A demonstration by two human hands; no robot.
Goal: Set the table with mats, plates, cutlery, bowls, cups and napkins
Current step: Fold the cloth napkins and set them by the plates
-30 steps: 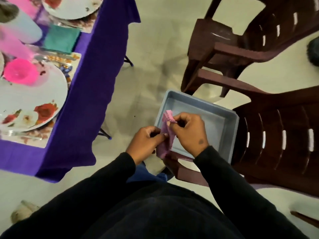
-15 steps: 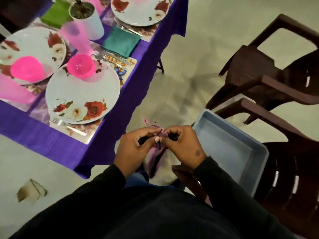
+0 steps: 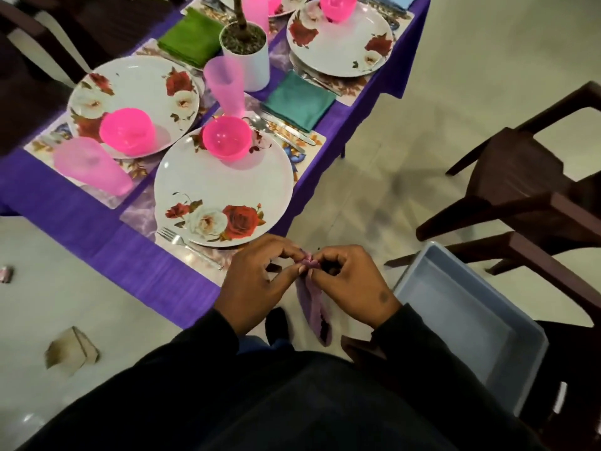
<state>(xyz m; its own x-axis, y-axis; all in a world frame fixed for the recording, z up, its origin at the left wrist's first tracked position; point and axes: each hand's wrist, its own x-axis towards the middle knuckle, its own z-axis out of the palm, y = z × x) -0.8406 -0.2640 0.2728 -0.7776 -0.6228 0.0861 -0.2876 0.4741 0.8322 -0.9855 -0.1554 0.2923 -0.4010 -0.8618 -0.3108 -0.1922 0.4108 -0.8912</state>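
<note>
While both hands' fingers (image 3: 300, 266) pinch the lilac napkin (image 3: 313, 304), its dangling tail could unfold before reaching the counter (image 3: 130, 255).

No legible text or labels anywhere

A napkin (image 3: 313, 305) hangs between the left hand (image 3: 257, 288) and right hand (image 3: 353, 284). A plate (image 3: 224, 187) with a bowl (image 3: 227, 137) on it lies beyond the left hand; a tub (image 3: 468, 323) sits right of the right hand.
</note>
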